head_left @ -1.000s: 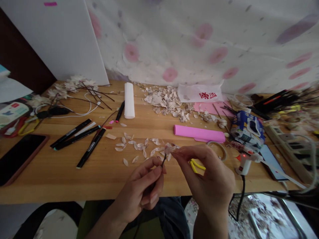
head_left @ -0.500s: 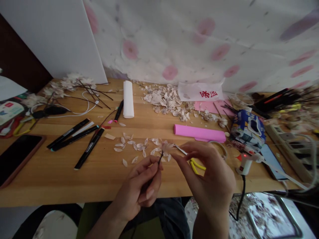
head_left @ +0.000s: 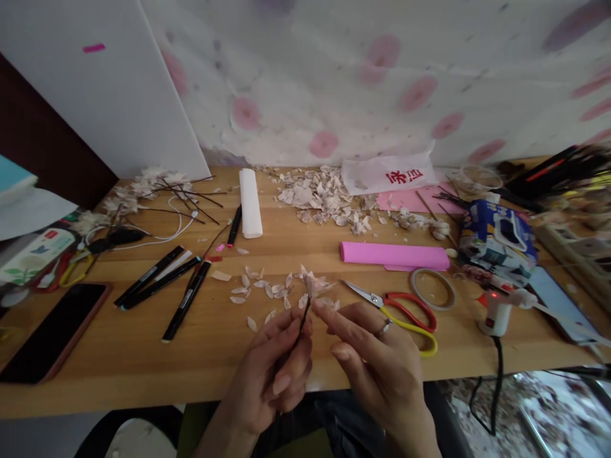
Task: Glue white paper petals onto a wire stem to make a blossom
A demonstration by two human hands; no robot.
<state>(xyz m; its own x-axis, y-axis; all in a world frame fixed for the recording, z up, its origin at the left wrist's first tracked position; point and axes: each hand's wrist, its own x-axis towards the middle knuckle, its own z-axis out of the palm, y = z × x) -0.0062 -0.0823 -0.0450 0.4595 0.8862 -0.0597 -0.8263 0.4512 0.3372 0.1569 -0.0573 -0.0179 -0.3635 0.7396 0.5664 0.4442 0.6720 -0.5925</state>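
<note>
Pinching a thin dark twig tipped with pale ragged petals.

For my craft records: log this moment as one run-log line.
left hand: holds dark stem | right hand: nearest pale petals | beside: scissors

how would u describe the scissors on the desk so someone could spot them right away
On the wooden desk, find the long pink folded paper. Just below it, beside a ring of tape, lie the scissors, their steel blades pointing left toward the loose petals. Their handles set them apart: one red, one yellow.
</note>
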